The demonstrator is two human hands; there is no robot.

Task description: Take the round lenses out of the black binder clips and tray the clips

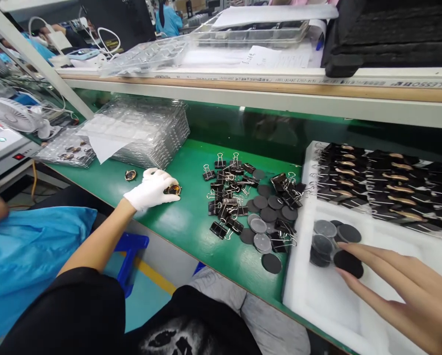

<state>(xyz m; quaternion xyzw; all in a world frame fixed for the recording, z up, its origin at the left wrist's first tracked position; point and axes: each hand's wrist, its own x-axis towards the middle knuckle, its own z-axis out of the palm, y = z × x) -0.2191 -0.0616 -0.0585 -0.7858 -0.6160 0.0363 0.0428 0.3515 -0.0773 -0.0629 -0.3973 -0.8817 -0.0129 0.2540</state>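
Observation:
My left hand [152, 190], in a white glove, is closed on a small round gold-rimmed part [173, 190] at the green tabletop. A similar round part [130, 175] lies just left of it. My right hand [394, 286] is bare and pinches a black disc [348, 264] between thumb and fingers, over the white foam tray [298, 276]. Beside that disc are several clear and black discs [324, 229] in the tray. Between my hands lie a heap of black binder clips [226, 197] and a spread of dark discs [268, 214].
Clipped black pieces stand in rows [394, 182] at the tray's back. A stack of clear plastic trays [143, 133] stands back left. A shelf edge [243, 93] crosses above the table. A person in blue [32, 246] sits at the left, near a fan [12, 116].

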